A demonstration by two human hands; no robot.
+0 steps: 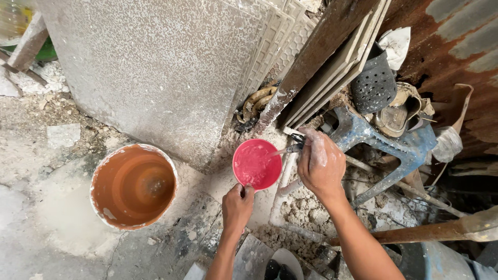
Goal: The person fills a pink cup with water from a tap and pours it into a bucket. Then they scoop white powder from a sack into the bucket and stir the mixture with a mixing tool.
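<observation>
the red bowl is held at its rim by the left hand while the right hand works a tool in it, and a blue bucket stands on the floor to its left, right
Not quite: the bucket is orange, not blue, as the head view shows. The rest holds: the left hand grips the red bowl at its rim, the right hand works a small tool in it, and the bucket stands on the floor to the bowl's left.

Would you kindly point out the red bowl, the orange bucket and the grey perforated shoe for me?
red bowl (255, 165), head view, on its pale-smeared inside.
orange bucket (134, 185), head view, on its inner wall.
grey perforated shoe (373, 83), head view, on its holed upper.
</observation>
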